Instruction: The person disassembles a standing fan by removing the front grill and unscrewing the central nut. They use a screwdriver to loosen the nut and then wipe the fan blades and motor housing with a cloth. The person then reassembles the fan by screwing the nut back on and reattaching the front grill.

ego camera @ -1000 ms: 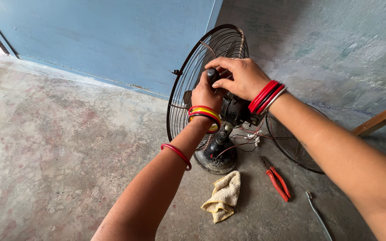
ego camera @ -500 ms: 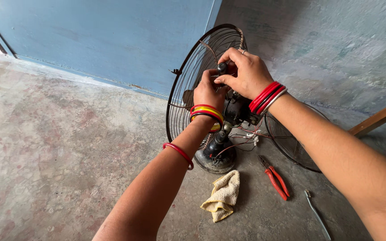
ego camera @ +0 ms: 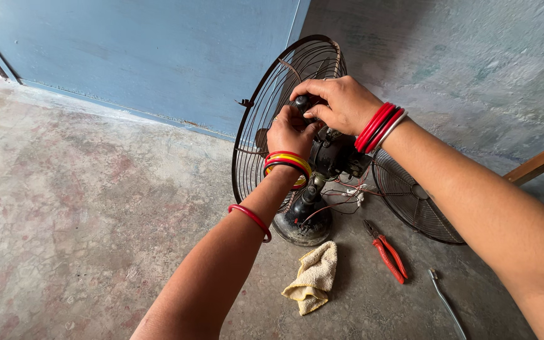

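Fan: I see its motor [ego camera: 335,154] upright on a round base [ego camera: 302,223] on the concrete floor [ego camera: 83,208], the wire guard [ego camera: 272,119] standing behind it.
Left hand [ego camera: 291,131]: fingers curled together against the motor's top; I think they grip it, but the wrist hides the contact.
Right hand [ego camera: 341,101]: fingers pinched shut on a small dark knob [ego camera: 301,102] above the motor.
Wires [ego camera: 347,192]: loose, hanging under the motor.
Floor items: second guard [ego camera: 413,201] lying right of the base, red pliers [ego camera: 386,255], yellow rag [ego camera: 313,277].

We note a blue wall [ego camera: 158,50] beyond the hands, a grey mottled wall [ego camera: 473,56] to their right, stained concrete floor [ego camera: 64,214] below-left, daylight even.
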